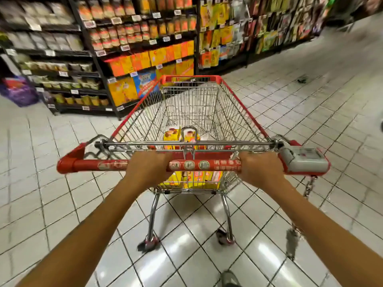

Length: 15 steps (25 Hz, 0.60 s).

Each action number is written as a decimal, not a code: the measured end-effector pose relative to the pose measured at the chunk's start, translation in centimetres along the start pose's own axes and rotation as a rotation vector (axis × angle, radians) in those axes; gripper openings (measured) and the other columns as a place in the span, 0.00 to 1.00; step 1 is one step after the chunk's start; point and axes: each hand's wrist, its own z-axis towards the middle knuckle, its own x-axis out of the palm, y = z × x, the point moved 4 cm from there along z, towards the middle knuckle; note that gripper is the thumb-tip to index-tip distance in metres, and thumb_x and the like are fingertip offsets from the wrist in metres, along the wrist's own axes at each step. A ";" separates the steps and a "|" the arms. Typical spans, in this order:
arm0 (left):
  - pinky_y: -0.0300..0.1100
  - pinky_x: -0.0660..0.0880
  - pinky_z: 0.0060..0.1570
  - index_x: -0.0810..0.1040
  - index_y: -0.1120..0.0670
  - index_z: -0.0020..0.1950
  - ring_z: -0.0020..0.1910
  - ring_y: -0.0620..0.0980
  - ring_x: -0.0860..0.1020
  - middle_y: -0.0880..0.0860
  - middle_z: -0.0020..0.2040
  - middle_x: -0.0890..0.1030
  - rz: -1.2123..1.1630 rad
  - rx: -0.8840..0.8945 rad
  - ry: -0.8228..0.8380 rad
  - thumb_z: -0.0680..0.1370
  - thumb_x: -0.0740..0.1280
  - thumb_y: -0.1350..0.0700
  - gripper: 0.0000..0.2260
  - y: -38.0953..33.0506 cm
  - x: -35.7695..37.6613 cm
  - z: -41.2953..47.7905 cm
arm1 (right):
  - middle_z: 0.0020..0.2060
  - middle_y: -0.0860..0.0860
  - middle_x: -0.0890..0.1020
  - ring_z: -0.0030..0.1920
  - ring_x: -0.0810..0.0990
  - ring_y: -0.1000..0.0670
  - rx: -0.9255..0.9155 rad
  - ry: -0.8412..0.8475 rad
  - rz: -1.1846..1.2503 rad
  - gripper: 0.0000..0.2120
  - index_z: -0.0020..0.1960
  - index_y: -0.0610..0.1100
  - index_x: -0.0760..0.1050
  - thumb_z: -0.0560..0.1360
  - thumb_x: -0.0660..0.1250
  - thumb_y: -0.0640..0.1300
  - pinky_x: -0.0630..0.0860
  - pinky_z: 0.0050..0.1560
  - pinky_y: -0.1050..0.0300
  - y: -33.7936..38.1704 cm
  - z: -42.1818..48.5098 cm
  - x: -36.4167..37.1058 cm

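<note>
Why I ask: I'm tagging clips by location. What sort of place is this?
Most likely a supermarket aisle. The left hand and right hand grip the red handle of a wire shopping cart, and shelves of packaged goods with price tags stand on the tiled floor.

The shop scene was brightly and evenly lit from overhead. White streaks of glare lay on the glossy floor tiles (186, 241) beneath the trolley (192, 104), and only soft, faint shadows sat under its wheels (149, 243). The stocked shelves (134, 48) along the floor's far edge were smeared by motion blur, with their labels unreadable, while the red handle (207, 165) looked sharper. The wide lens bent the straight tile lines into curves towards the picture's corners.
</note>
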 end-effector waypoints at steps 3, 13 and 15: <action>0.46 0.73 0.41 0.76 0.47 0.56 0.46 0.59 0.81 0.55 0.46 0.83 0.031 0.020 0.059 0.74 0.64 0.42 0.14 -1.5 0.3 4.3 | 0.16 0.46 0.74 0.14 0.72 0.44 0.030 0.028 -0.011 0.16 0.31 0.39 0.76 0.51 0.81 0.43 0.71 0.19 0.55 -3.1 1.3 1.8; 0.45 0.69 0.37 0.77 0.49 0.51 0.42 0.59 0.81 0.56 0.42 0.82 -0.006 -0.055 -0.029 0.71 0.64 0.33 0.21 -11.0 2.0 26.1 | 0.37 0.50 0.82 0.35 0.80 0.46 -0.013 0.270 -0.107 0.17 0.54 0.47 0.74 0.74 0.62 0.57 0.67 0.32 0.57 -24.1 13.0 13.0; 0.45 0.70 0.36 0.77 0.49 0.50 0.41 0.58 0.81 0.55 0.40 0.82 0.033 -0.112 -0.028 0.71 0.64 0.34 0.20 -12.9 2.3 30.6 | 0.36 0.50 0.82 0.34 0.80 0.46 -0.056 0.242 -0.079 0.15 0.51 0.47 0.74 0.72 0.63 0.57 0.66 0.32 0.58 -28.2 15.7 15.7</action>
